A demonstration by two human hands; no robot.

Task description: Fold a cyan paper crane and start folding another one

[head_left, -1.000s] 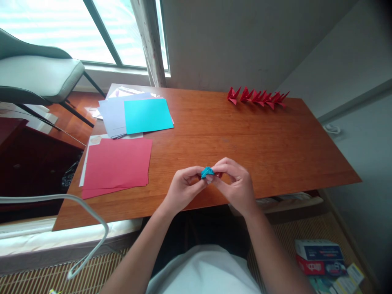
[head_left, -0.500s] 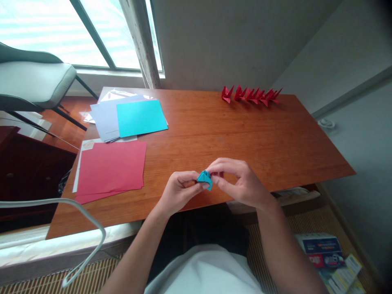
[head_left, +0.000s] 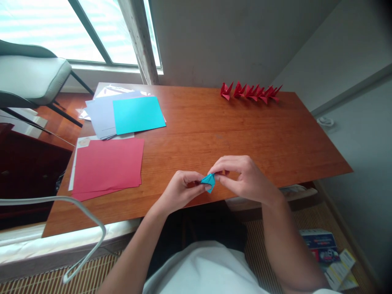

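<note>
Head view: the left hand (head_left: 178,191) pinches a small folded blue paper (head_left: 209,180) between its fingers over the near edge of the surface (head_left: 190,141); the right hand's (head_left: 246,180) fingers are at its corner, whether gripping I cannot tell. It looks like a folding step, calling for a steady left pinch and careful right-hand shaping.

Just one blue folded piece (head_left: 209,179), one turquoise sheet (head_left: 139,115) far left, at least two red sheets (head_left: 108,165) nearer, one table (head_left: 196,134), one chair (head_left: 33,75), and five-ish red paper figures (head_left: 226,92) far right, too bunched to swear by.
</note>
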